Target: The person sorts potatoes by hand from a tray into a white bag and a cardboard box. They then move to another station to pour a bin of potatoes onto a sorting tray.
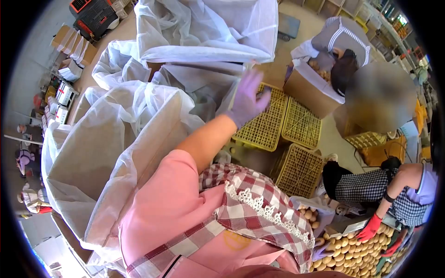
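Note:
My left hand, in a thin purple glove, is stretched out with its fingers apart and nothing in it. It is in front of the rim of a cardboard box with a white liner and above a yellow plastic crate. My right hand, also purple-gloved, shows only partly past my checked apron. Its fingers look stretched out at the edge of a pile of light brown oval produce, possibly kiwifruit or potatoes; I see nothing held in them.
More lined boxes stand on the left. Other yellow crates are on the floor ahead. On the right, a co-worker's red-gloved hand is at the pile. Another person bends over a box of produce.

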A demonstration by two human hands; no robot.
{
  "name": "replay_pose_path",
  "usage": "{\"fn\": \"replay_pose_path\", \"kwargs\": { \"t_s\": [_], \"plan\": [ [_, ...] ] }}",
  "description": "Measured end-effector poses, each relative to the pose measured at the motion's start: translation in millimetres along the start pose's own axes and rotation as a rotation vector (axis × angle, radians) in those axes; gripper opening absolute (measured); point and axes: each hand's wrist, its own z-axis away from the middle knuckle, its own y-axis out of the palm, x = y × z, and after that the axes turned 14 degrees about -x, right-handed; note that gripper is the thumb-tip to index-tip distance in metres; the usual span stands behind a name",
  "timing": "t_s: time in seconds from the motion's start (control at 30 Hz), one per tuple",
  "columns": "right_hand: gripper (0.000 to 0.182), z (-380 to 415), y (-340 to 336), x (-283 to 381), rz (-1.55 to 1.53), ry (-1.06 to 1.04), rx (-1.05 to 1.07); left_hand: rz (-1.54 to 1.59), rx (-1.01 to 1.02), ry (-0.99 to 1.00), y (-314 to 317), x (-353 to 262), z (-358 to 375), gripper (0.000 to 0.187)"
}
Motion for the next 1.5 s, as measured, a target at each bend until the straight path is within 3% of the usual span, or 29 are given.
{"fn": "replay_pose_path", "kwargs": {
  "t_s": [0.07, 0.2, 0.27, 0.33, 0.4, 0.47, 0.5, 0.6, 0.73, 0.8, 0.9, 0.93, 1.0, 1.13, 1.23, 1.5],
  "plan": [
    [0.058, -4.6, 19.4, -6.7, -0.011, -0.014, -0.041, -0.224, -0.123, 0.144, 43.3, 15.8, -37.6, 0.056],
    [0.061, 7.1, 38.6, -12.6, -0.045, -0.052, -0.213, -1.047, 0.304, -0.007, 11.0, 34.1, -100.2, 0.055],
    [0.062, 10.6, 47.4, -15.0, -0.055, -0.041, -0.273, -1.182, 0.595, -0.193, -9.4, 74.9, -122.4, 0.044],
    [0.060, 6.7, 56.0, -20.0, -0.071, -0.102, -0.296, -1.123, 0.625, -0.345, -31.0, 99.9, -125.9, 0.024],
    [0.058, 12.2, 53.5, -22.4, -0.070, -0.147, -0.319, -1.153, 0.665, -0.387, -34.8, 106.2, -134.5, 0.022],
    [0.043, -4.5, 14.0, -1.0, -0.026, -0.182, -0.183, -1.158, 0.703, -0.259, -37.1, 102.4, -148.1, 0.023],
    [0.051, 6.1, 25.3, -11.5, 0.001, -0.113, 0.000, -1.201, 0.700, -0.178, -34.8, 93.5, -161.7, 0.023],
    [0.046, -0.3, 15.4, 2.7, -0.004, -0.073, -0.020, -1.030, 0.543, 0.272, -39.5, 79.8, -211.3, 0.011],
    [0.045, -3.3, 12.4, 6.1, -0.043, -0.039, 0.027, -0.958, 0.654, 0.273, -56.5, -12.1, -272.9, 0.026],
    [0.044, -4.6, 14.5, 5.9, -0.054, -0.036, 0.018, -0.698, 0.521, 0.376, -73.2, -2.4, -286.1, 0.039],
    [0.045, -3.4, 16.5, 5.8, -0.040, -0.038, 0.023, -0.543, 0.730, -0.199, -91.4, 3.4, -301.3, 0.043],
    [0.045, -3.2, 14.9, 6.2, -0.032, -0.028, 0.051, -0.504, 0.739, -0.306, -94.2, 13.5, -294.6, 0.041],
    [0.046, -6.2, 14.1, 10.2, -0.039, -0.022, 0.065, -0.421, 0.729, -0.180, -89.1, 16.6, -274.8, 0.043],
    [0.049, -6.4, 15.3, 7.5, -0.075, -0.063, -0.019, -0.476, 0.780, -0.257, -66.4, 16.3, -265.3, 0.046],
    [0.049, -6.6, 12.8, 11.7, -0.100, -0.067, -0.044, -0.497, 0.736, -0.078, -66.1, 31.8, -262.6, 0.046],
    [0.049, -8.5, 12.4, 10.5, -0.165, -0.097, -0.094, -0.396, 0.743, -0.216, -67.7, 33.9, -256.9, 0.043]
  ]
}}
